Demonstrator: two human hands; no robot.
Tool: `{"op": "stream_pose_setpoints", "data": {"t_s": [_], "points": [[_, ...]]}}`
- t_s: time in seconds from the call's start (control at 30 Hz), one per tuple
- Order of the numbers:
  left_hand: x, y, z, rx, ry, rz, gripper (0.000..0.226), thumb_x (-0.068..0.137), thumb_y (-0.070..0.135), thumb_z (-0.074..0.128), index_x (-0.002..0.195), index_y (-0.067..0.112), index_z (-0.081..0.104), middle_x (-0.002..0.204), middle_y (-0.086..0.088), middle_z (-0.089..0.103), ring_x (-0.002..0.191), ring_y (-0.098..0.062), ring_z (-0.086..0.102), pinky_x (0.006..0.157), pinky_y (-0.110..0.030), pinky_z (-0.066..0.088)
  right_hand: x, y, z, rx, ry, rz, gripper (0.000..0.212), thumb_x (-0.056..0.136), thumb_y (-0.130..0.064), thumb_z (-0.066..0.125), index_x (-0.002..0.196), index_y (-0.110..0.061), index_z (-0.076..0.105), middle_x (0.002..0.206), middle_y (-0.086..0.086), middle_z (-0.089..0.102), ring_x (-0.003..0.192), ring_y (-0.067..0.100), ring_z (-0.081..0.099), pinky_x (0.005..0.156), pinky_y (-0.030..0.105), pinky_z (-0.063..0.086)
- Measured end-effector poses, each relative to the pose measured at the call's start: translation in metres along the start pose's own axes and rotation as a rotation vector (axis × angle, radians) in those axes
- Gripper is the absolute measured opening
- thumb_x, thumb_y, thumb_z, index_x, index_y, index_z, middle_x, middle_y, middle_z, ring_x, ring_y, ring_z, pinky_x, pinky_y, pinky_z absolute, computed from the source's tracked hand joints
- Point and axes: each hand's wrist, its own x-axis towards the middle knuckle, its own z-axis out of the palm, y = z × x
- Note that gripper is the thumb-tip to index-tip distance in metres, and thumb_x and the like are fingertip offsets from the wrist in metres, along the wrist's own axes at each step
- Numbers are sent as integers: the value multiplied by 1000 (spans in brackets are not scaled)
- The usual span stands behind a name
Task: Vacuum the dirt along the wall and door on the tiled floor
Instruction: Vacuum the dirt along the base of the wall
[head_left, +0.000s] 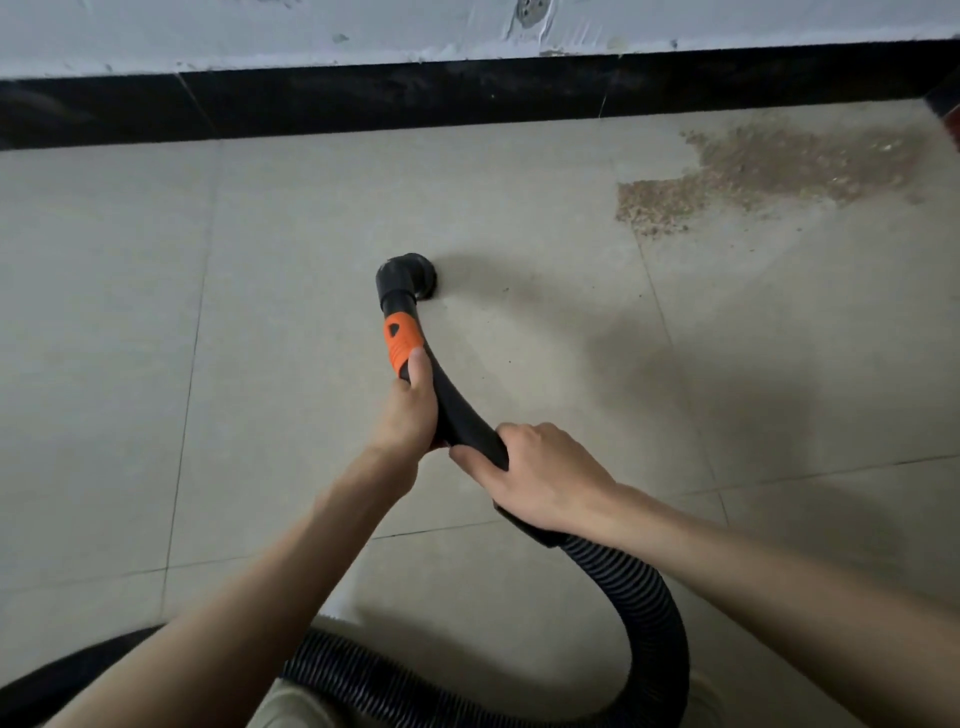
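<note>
Both hands grip the curved black wand (457, 410) of a vacuum. The left hand (413, 410) wraps it just below the orange collar (402, 340), thumb laid along the collar's lower edge; the right hand (540, 478) curls round it further back, where the wand meets the ribbed hose (654, 623). The hose loops down and away toward the floor's near edge. The round nozzle (413, 278) sits on the tiled floor (156, 338), about mid-floor and well apart from the wall. The dirt (769, 171) (a brown, grainy patch) lies toward the floor's far right corner, close to the black skirting (415, 96) under the pale wall (260, 31), and the nozzle is not touching it.
</note>
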Motion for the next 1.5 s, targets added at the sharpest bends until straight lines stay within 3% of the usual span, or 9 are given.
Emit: {"op": "stream_pose_setpoints", "data": {"t_s": [0.13, 0.23, 0.4, 0.57, 0.7, 0.97, 1.1, 1.33, 1.5], "points": [[-12, -6, 5, -10, -30, -8, 44, 96, 48, 30, 93, 10, 52, 87, -8, 57, 78, -21, 59, 64, -32, 53, -12, 6, 0, 38, -16, 42, 50, 91, -64, 45, 67, -21, 42, 66, 0, 56, 61, 21, 55, 53, 32, 39], [-17, -9, 7, -10, -44, -10, 43, 98, 48, 28, 105, 10, 47, 88, -5, 57, 78, -16, 58, 57, -27, 48, -14, 9, -3, 91, -63, 77, 49, 89, -65, 45, 72, -19, 49, 74, 1, 67, 69, 21, 65, 66, 36, 52], [-18, -10, 5, -52, -152, -13, 43, 100, 44, 30, 111, 6, 47, 93, -7, 59, 83, -17, 60, 60, -25, 47, -12, 6, -3, 59, -29, 64, 48, 94, -64, 39, 80, -18, 44, 74, 4, 64, 71, 25, 65, 66, 37, 50], [-7, 2, 3, -245, -208, -40, 49, 99, 48, 32, 96, 4, 51, 86, -8, 57, 77, -18, 59, 63, -29, 49, -18, 12, -1, 83, -15, 75, 53, 94, -65, 37, 81, -15, 47, 76, 7, 68, 72, 26, 66, 75, 43, 54], [-8, 2, 10, -181, -242, -59, 44, 99, 44, 33, 89, 5, 50, 85, -11, 53, 76, -20, 56, 63, -28, 49, -24, 18, 1, 121, -66, 137, 56, 93, -68, 35, 86, -14, 51, 80, 7, 70, 74, 27, 69, 78, 43, 55], [8, 5, -19, -276, 25, -20, 38, 99, 39, 33, 80, 8, 46, 79, -9, 50, 70, -19, 53, 62, -30, 48, 15, -6, -3, 71, -162, -32, 51, 94, -68, 35, 80, -20, 48, 69, 2, 71, 57, 16, 67, 63, 32, 55], [34, 27, -34, -259, 125, 16, 35, 99, 37, 34, 93, 5, 46, 80, -6, 51, 70, -18, 54, 55, -29, 46, 51, -27, -11, 71, -116, -88, 54, 95, -66, 35, 83, -16, 51, 71, 4, 72, 59, 16, 68, 67, 31, 54], [29, 25, -24, -240, 62, -27, 40, 99, 42, 33, 102, 4, 45, 83, -6, 53, 76, -19, 56, 57, -29, 47, 43, -22, -11, 86, -154, -13, 53, 95, -64, 36, 78, -16, 50, 64, 3, 71, 49, 12, 64, 59, 27, 51], [-1, -7, 4, -91, -83, -52, 47, 100, 43, 31, 100, 0, 49, 88, -13, 56, 79, -26, 58, 69, -35, 50, -4, 6, 4, 443, -269, 184, 50, 93, -61, 46, 85, -11, 53, 53, 3, 66, 38, 15, 59, 39, 20, 43]]}}
